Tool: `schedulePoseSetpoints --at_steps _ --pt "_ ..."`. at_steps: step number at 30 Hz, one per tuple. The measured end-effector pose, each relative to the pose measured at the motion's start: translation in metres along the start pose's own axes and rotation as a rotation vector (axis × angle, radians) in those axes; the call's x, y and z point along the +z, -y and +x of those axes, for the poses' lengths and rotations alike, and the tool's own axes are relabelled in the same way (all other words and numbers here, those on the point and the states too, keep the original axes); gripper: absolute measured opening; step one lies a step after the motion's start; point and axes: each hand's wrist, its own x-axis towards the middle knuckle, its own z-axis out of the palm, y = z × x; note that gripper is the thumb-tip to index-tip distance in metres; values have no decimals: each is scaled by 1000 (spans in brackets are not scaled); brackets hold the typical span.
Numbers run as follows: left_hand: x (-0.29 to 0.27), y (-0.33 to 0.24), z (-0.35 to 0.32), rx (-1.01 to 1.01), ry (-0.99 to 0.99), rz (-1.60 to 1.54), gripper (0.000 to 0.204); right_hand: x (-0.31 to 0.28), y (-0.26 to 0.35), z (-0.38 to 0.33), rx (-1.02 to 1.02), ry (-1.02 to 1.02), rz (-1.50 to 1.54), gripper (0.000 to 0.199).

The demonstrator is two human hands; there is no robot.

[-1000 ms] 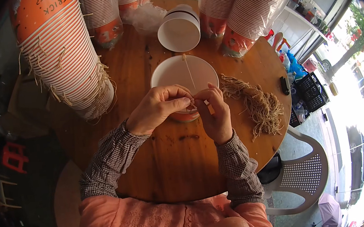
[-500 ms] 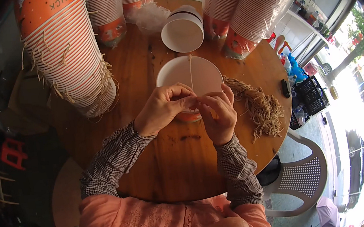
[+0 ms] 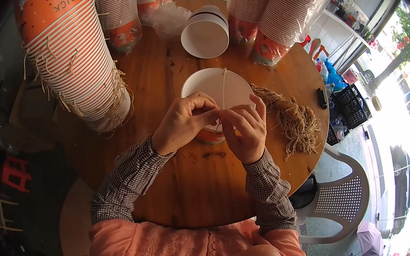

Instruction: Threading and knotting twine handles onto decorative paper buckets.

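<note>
A paper bucket (image 3: 199, 84), white inside and orange outside, stands in front of me on the table. A thin cord (image 3: 224, 90) runs from its far rim across the opening to my fingers. At the near rim, my left hand (image 3: 183, 121) pinches the cord between thumb and forefinger. My right hand (image 3: 246, 129) meets it there, thumb and forefinger closed on the cord and the other fingers raised. The fingers hide the spot where the cord meets the near rim. Right of the bucket lies a bundle of tan cords (image 3: 298, 124).
A tall leaning stack of orange-and-white buckets (image 3: 78, 66) with cord ends sticking out rises at left. Wrapped bucket stacks (image 3: 285, 14) stand at the back. White buckets (image 3: 204, 35) lie tipped behind the work. A small black object (image 3: 322, 98) sits at the wooden table's (image 3: 185, 180) right edge.
The bucket has shifted slightly right and the cord's far end has moved right with it. My right fingers are lifted and spread a little more; my left hand has hardly moved.
</note>
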Motion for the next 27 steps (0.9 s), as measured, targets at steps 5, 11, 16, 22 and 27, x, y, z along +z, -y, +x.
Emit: schedulePoseSetpoints --at_steps 5,11,16,22,27 --pt "-1 6 0 -5 -18 43 15 -2 1 1 -49 35 -45 32" --pt "0 -3 -1 -97 27 -63 17 -2 -3 -2 -45 -43 -10 26" --pt "-2 -4 -1 -81 37 -55 18 -1 -1 -2 174 -36 217 29" --pt "-1 -6 -2 -96 34 -148 17 -4 -2 -2 290 17 378 35" --pt "-1 -5 -2 -69 66 -117 16 -2 -2 -2 367 18 443 31"
